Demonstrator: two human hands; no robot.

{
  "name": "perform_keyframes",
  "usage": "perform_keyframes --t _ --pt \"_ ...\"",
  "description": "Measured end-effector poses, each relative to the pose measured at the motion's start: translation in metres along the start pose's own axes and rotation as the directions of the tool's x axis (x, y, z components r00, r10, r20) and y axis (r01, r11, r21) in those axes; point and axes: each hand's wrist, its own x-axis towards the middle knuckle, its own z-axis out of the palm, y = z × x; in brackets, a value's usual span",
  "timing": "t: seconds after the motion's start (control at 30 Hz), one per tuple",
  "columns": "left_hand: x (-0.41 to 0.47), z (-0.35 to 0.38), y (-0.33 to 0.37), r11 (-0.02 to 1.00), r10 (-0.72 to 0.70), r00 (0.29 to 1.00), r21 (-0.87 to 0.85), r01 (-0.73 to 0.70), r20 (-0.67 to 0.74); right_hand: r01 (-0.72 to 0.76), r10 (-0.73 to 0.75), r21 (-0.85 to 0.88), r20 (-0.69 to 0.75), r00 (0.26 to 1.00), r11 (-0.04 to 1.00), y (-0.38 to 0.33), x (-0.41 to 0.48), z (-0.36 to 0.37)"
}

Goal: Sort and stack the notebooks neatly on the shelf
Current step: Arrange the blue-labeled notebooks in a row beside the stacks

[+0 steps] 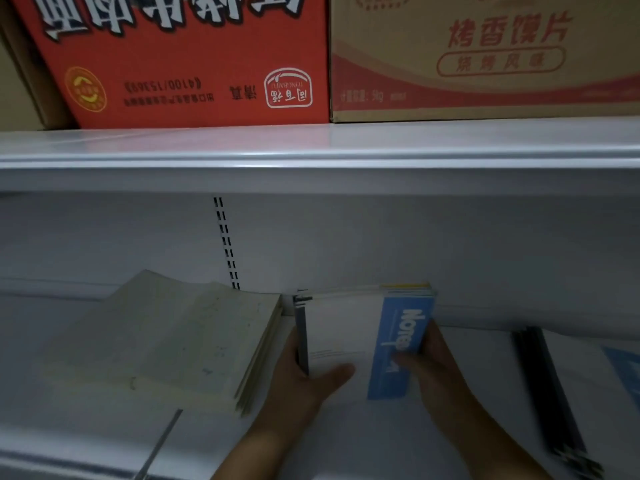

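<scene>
Notebook stack [341, 327], white cover with a blue band: mid shelf [79, 434], near the back wall, held from both sides. Left hand [304, 379] grips the dark spine edge, thumb laid across the cover. Right hand [433, 358] clasps the blue-band edge, thumb on top. Pale stack [166, 341] lies just beside it toward the shelf's left end. Dark-spined stack [571, 375], blurred, lies toward the right end. Upper shelf [311, 157] carries a red carton [194, 64] and a tan carton [485, 64].

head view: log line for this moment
hands: left hand, right hand grip notebook stack | place: lower shelf, between pale stack and dark-spined stack
</scene>
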Motion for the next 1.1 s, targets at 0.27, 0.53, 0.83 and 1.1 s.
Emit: perform_keyframes --t 0.27,0.53,0.83,1.1 --pt "0.005 0.008 -0.002 0.989 -0.145 0.989 -0.034 0.144 -0.041 -0.042 0.046 -0.051 0.079 0.996 0.998 0.005 0.000 0.001" --pt "0.011 -0.009 0.019 0.942 -0.270 0.956 0.175 0.287 -0.114 -0.272 0.288 -0.108 0.184 0.940 0.956 -0.001 0.015 -0.001" --pt "-0.011 -0.042 0.004 0.463 -0.172 0.902 0.840 -0.282 0.397 -0.550 0.585 -0.232 0.119 0.802 0.802 0.015 0.045 0.040" --pt "0.008 -0.052 -0.004 0.384 -0.136 0.914 0.871 -0.306 0.381 -0.208 0.298 -0.642 0.035 0.954 0.738 0.024 0.045 0.048"
